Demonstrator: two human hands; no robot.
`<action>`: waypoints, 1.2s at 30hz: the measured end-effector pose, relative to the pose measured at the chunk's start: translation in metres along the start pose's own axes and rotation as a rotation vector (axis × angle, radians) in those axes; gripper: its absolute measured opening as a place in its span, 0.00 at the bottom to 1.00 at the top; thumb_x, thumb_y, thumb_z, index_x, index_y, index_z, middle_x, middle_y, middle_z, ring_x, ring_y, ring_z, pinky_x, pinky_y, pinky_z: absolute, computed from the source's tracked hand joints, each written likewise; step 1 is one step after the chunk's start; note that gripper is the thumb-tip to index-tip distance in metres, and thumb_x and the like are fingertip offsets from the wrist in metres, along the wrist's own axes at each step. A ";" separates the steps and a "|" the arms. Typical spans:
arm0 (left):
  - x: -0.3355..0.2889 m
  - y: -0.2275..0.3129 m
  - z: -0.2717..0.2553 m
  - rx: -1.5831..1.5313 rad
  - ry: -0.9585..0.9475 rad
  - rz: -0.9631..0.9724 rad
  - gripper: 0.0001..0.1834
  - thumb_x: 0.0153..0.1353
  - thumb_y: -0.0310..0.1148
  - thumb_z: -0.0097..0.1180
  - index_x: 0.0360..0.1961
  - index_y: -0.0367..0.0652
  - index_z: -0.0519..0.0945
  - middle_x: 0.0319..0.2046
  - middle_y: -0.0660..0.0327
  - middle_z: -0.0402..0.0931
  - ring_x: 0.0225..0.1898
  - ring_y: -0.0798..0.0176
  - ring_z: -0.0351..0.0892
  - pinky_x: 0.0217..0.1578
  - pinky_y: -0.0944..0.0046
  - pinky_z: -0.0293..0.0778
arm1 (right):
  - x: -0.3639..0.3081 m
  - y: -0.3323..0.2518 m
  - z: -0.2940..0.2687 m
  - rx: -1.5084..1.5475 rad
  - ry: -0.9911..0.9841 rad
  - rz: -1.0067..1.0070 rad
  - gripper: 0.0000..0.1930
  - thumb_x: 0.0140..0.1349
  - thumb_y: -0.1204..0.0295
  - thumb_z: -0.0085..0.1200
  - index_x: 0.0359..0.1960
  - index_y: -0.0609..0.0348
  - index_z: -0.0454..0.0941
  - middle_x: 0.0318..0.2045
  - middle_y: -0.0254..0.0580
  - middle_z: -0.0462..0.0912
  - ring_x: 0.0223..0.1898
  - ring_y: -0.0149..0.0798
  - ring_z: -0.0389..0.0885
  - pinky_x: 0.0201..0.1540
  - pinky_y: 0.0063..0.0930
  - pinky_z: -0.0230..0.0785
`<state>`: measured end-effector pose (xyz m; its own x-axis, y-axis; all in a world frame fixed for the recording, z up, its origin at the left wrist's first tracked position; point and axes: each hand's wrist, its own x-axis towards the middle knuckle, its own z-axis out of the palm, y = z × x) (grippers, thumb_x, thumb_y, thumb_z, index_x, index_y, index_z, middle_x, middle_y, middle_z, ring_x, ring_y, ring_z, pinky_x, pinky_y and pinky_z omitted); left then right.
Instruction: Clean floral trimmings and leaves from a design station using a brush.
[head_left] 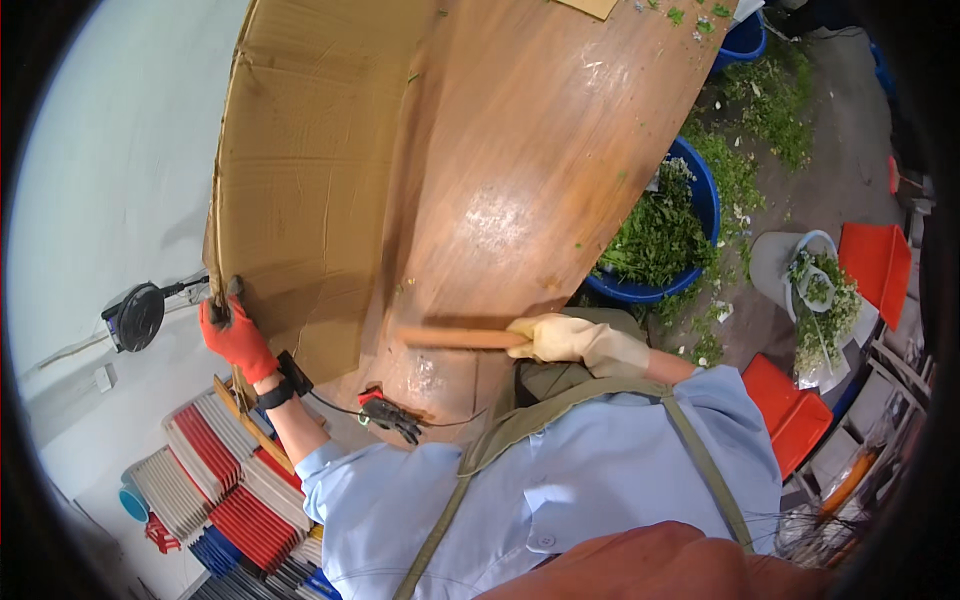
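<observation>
My left hand [238,338], in a red glove with dark fingertips, grips the near left edge of a large brown cardboard sheet [310,190]. The sheet stands along the left side of a wood-grain table [530,120]. Close to my body, my right hand [562,340] wears a cream glove and is closed round one end of a long, narrow orange-brown bar [450,338]. Blur hides the bar's exact kind; it points left over the table's near end. A black and red work glove [392,415] lies near the table's near left corner.
Right of the table stand a blue tub [708,200] of cut greenery, a grey bucket [772,265] of flowering stems and red bins [875,270]. Leaves litter the floor. Left are a wall-side black round device [137,318] and stacked red and white slatted pieces [240,480].
</observation>
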<state>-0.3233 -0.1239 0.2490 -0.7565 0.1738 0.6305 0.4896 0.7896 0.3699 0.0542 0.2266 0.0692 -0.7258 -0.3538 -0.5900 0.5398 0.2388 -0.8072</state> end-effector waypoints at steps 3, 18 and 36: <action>0.000 0.014 -0.003 -0.054 0.002 -0.014 0.11 0.70 0.27 0.73 0.47 0.33 0.84 0.39 0.60 0.85 0.40 0.63 0.78 0.50 0.61 0.78 | -0.007 0.058 -0.020 -0.165 0.087 0.042 0.26 0.74 0.50 0.66 0.67 0.48 0.84 0.59 0.53 0.90 0.64 0.55 0.86 0.68 0.46 0.77; 0.000 0.051 -0.055 -0.048 -0.056 0.046 0.08 0.70 0.24 0.71 0.43 0.31 0.84 0.39 0.57 0.80 0.40 0.59 0.77 0.49 0.59 0.77 | -0.025 0.063 -0.093 0.215 1.045 -0.087 0.18 0.78 0.59 0.65 0.65 0.45 0.84 0.52 0.29 0.85 0.49 0.32 0.82 0.49 0.26 0.77; -0.003 0.028 -0.104 -0.056 0.056 0.107 0.11 0.73 0.28 0.72 0.37 0.36 0.81 0.33 0.71 0.74 0.39 0.72 0.70 0.45 0.68 0.71 | -0.028 0.072 -0.158 0.520 1.516 -0.133 0.18 0.82 0.55 0.60 0.59 0.56 0.80 0.30 0.30 0.81 0.28 0.32 0.77 0.32 0.33 0.70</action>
<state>-0.2620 -0.1637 0.3288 -0.6736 0.2209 0.7053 0.5910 0.7341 0.3346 0.0457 0.3965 0.0246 -0.3394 0.9074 -0.2478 0.2912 -0.1491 -0.9450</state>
